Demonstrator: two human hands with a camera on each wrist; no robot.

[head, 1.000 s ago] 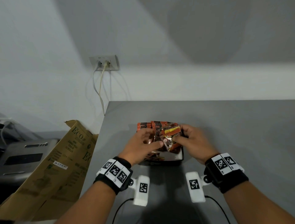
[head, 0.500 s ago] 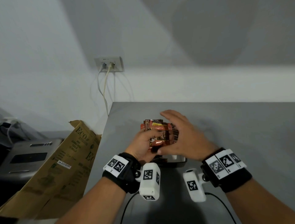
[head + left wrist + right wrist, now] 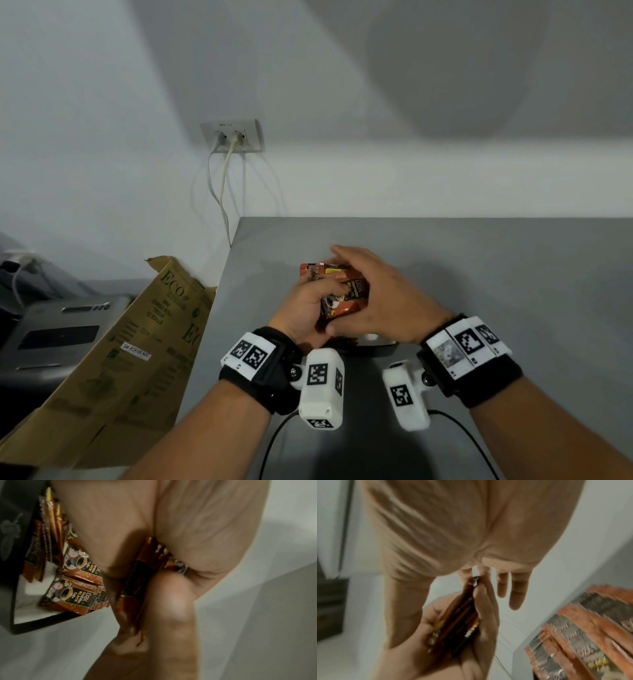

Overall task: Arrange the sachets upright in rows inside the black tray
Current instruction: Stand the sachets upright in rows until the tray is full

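Note:
My left hand (image 3: 310, 299) grips a bundle of brown-orange coffee sachets (image 3: 346, 298) edge-on between thumb and fingers, just above the black tray (image 3: 380, 346). My right hand (image 3: 380, 294) lies over the bundle's right side, its straight fingers (image 3: 517, 592) touching the top edge. In the left wrist view the bundle (image 3: 142, 581) is pinched in my hand, and the tray's rim (image 3: 42, 623) at left holds several sachets (image 3: 75, 596) standing in rows. The right wrist view shows the bundle (image 3: 453, 622) and tray sachets (image 3: 583, 628) at lower right. My hands hide most of the tray.
The grey table (image 3: 496, 274) ends at its left edge near my left arm. A brown cardboard box (image 3: 144, 342) leans beside it, next to a grey device (image 3: 58, 335). A wall socket (image 3: 233, 137) with cables sits behind. A black cable (image 3: 274, 442) runs along the near table.
A second ago both hands were pinching sachets over the tray. My left hand now holds them as one gathered bundle, and my right hand has opened and moved over it.

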